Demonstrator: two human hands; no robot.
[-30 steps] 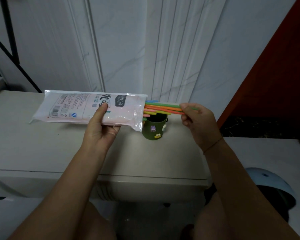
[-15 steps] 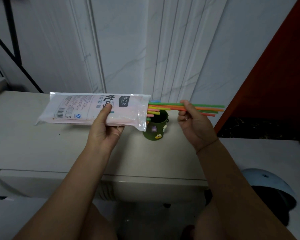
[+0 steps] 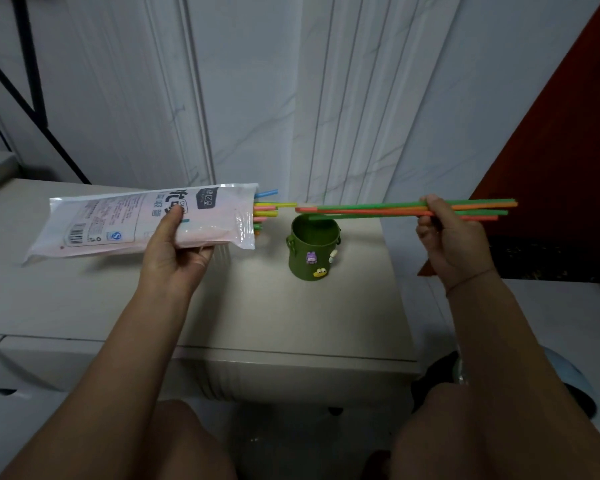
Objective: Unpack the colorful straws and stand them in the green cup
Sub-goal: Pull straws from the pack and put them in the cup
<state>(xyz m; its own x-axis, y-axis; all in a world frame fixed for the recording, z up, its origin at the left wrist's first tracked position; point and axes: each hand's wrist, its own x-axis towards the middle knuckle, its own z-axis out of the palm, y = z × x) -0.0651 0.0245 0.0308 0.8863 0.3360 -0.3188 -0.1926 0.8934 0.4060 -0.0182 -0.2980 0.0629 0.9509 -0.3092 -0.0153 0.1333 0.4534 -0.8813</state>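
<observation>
Head view. The right hand [image 3: 451,240] is pinching the loose straws [image 3: 371,208], a few in green and orange, its grip clamping them between thumb and curled fingers toward their right-hand ends. The left hand [image 3: 174,251] is holding the plastic bag [image 3: 136,220] above the desk [image 3: 84,299], thumb pressing on the printed face and fingers wrapping underneath. The packed straws [image 3: 267,209] are poking out of the bag's open right end.

The green cup [image 3: 314,251] is standing upright on the desk, toward the far right corner, mouth open and showing nothing inside. It is sitting between the two hands, with the bag's mouth just beside it on the left.

The deciding relation: the loose straws are lying level, their long axis running along the desk's far edge, with their free left tips hanging over the cup's mouth and close to the tips of the packed straws. The cup is lying down and to the left of the right grip. Standing the straws would probably mean swinging that level axis upright and lowering the free ends into the cup, a move belonging to the right hand.
</observation>
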